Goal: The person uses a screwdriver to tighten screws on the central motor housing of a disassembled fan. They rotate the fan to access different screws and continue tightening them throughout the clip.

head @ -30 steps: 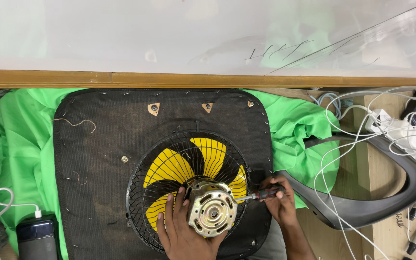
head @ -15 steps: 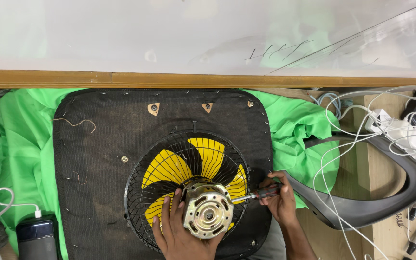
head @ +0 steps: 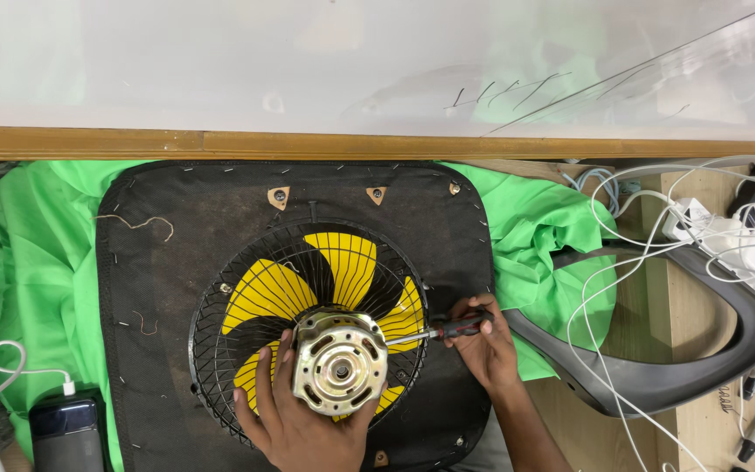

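Motor [head: 340,371], brass-coloured, sits atop a black wire fan guard [head: 220,323] over yellow blades; left hand [head: 294,428] cups it from below, fingers curled, while right hand [head: 482,350] grips a screwdriver [head: 447,330] against its side.

No packages, labels, signs or screens visible.
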